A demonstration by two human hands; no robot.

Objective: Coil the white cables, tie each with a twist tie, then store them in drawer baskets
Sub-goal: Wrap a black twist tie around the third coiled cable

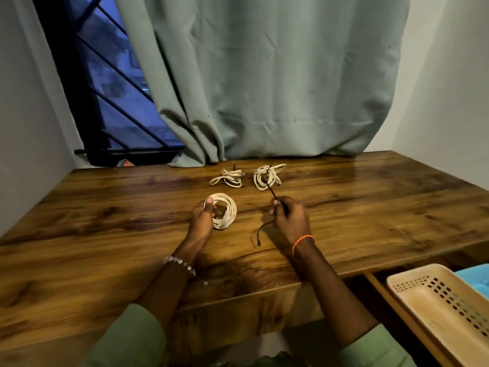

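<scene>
1. A round coil of white cable (225, 211) is held just above the wooden table (105, 221) by the left hand (202, 218). The thumb is pressed on the top of the coil and the other fingers are curled round its left side, so the loops are kept together.

2. A thin dark twist tie (272, 193) is pinched in the right hand (289, 217). The fingers are closed tight on it. One end is pointed up and away, toward the far side of the table. The other end is hung down below the hand, near the table top.

3. The coil is to the left of the tie, with a gap of bare table between the two hands. The tie's long line is run from near to far, and the coil's open ring is faced mostly upward.

4. It is judged that the tie must be carried left and slipped round the right side of the coil, since that side is left free of fingers and is nearest the right hand.

5. Two more cable bundles (229, 177) (267, 176) are laid farther back, each with a dark tie on it.

6. A basket (412, 282) is seen in an open drawer at the lower right, with no cable visible in it.
</scene>
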